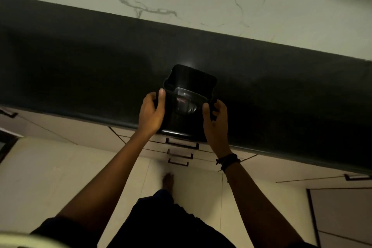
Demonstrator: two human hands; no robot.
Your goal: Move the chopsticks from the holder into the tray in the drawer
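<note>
Gripping a black holder [189,94] from either side, the left hand [151,112] and right hand [216,119] keep it at the front edge of the dark worktop [80,70]. Closed drawers [181,151] sit directly below; no chopsticks can be made out in the dim light.
</note>
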